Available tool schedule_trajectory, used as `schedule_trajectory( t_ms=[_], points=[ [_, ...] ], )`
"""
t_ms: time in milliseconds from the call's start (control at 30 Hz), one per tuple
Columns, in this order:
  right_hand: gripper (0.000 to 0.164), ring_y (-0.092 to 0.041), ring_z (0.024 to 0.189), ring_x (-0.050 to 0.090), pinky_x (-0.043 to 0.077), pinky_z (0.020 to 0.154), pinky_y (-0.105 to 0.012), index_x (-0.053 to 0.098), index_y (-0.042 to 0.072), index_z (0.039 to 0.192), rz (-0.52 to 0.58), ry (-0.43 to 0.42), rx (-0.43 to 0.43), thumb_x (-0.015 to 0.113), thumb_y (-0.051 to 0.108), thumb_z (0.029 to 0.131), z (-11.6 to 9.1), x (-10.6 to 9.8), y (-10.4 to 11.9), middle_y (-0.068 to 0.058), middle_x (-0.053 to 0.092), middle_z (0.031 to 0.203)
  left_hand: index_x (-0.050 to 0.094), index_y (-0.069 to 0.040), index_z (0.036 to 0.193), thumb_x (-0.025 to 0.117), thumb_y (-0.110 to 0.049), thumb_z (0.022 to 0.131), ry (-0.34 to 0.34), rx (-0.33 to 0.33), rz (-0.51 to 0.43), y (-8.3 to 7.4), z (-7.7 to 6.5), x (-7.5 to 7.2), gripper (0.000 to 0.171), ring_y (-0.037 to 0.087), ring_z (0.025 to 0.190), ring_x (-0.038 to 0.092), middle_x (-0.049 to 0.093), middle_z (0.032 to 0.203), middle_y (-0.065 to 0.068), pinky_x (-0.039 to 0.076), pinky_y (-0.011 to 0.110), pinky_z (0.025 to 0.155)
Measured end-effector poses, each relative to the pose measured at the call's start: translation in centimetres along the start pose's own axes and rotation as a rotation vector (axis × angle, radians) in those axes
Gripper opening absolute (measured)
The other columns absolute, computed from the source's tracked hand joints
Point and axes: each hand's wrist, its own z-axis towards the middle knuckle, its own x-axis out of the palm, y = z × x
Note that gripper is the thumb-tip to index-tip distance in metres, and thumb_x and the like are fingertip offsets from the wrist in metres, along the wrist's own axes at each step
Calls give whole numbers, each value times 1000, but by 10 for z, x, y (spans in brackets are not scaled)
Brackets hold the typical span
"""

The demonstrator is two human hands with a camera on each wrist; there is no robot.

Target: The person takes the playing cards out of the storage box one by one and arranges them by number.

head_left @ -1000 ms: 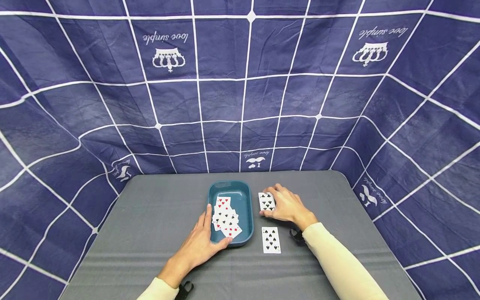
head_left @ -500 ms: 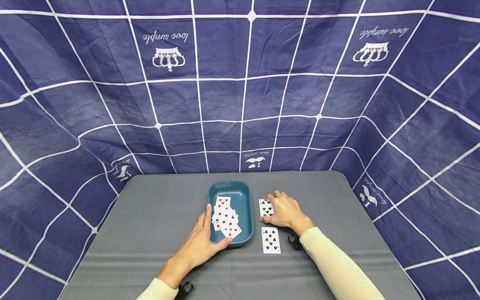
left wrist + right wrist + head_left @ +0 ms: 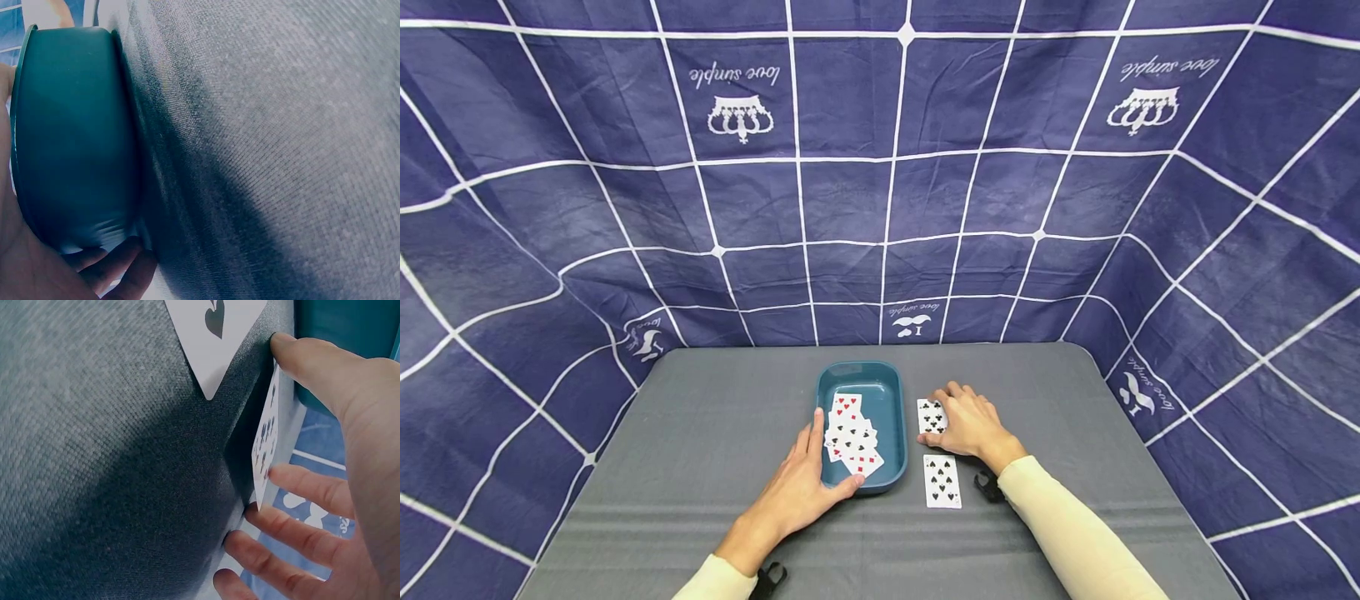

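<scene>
My left hand (image 3: 793, 492) holds the near left corner of a blue-green tray (image 3: 892, 421), thumb at the near side and fingers along the left side. In the left wrist view several fingertips curl at the base of the tray wall (image 3: 75, 125). Right of the tray, my right hand (image 3: 973, 423) pinches a club playing card (image 3: 929, 414) between thumb and fingers. That card (image 3: 267, 434) stands slightly raised over the cloth in the right wrist view, casting a shadow. A spade playing card (image 3: 942, 481) lies face up just nearer to me.
Several overlapping face-up playing cards (image 3: 850, 433) lie inside the tray, toward its left and near side. Grey cloth (image 3: 730, 408) covers the table. A blue curtain with white grid lines (image 3: 850, 200) hangs behind and at both sides.
My right hand has moved a little toward me with the club card, closer to the spade card. The left hand, the tray and the spade card have stayed in place.
</scene>
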Motion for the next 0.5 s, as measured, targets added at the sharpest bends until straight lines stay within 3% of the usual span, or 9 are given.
schedule_trajectory(
  t_ms=[500],
  points=[
    [84, -35, 123, 72, 63, 94, -58, 77, 25, 150, -7, -7, 0, 93, 76, 86, -1, 2, 0, -7, 73, 142, 12, -7, 188, 82, -82, 94, 10, -9, 5, 0, 0, 0, 139, 57, 155, 59, 42, 183, 29, 52, 72, 124]
  ],
)
